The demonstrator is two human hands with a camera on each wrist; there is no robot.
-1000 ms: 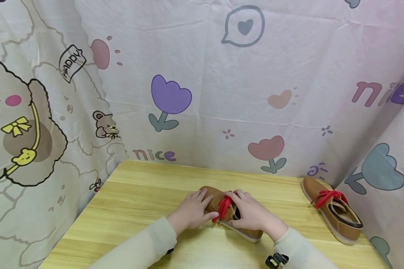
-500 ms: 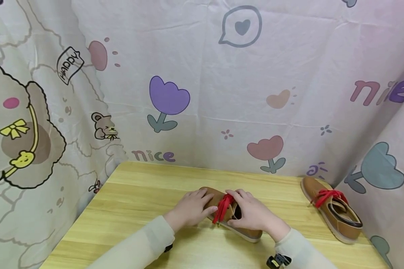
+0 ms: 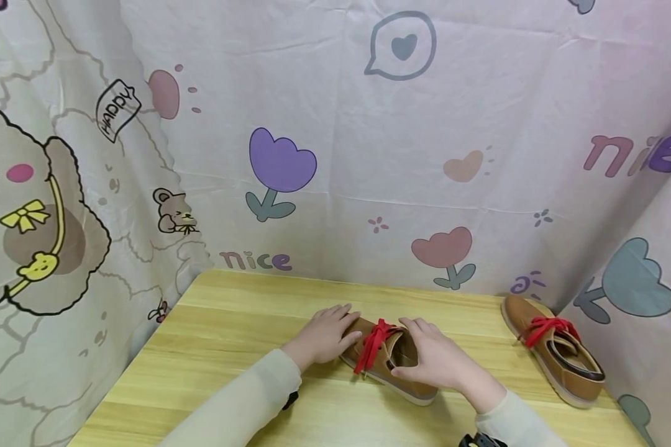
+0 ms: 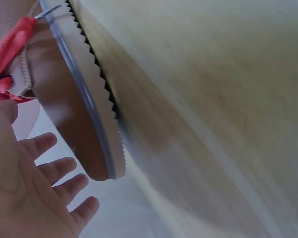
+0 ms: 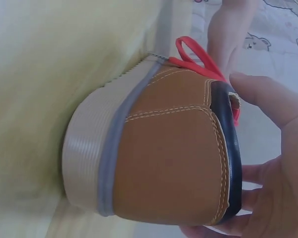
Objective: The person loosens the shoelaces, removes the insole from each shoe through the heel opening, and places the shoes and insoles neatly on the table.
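Observation:
A tan leather shoe (image 3: 388, 370) with a pale sole and a tied red lace (image 3: 373, 344) stands upright on the table, its toe pointing to the upper left. My left hand (image 3: 325, 334) hovers at the toe, fingers spread; in the left wrist view a gap shows between the fingertips and the toe. Around the dark-trimmed collar lies my right hand (image 3: 438, 357), its thumb on the near side and fingers on the far side, loosely bent. In the right wrist view the thumb is close to the collar (image 5: 231, 153); whether it touches cannot be told.
A matching tan shoe (image 3: 553, 355) with a red bow (image 3: 548, 327) stands at the table's right edge, toe toward the back. Printed cloth (image 3: 346, 93) hangs behind and at both sides of the wooden table (image 3: 246, 323).
Both hands have eased off the shoe: the left toward the back, baring more of the toe and lace, the right outward to the right, baring the opening. The shoe has barely shifted.

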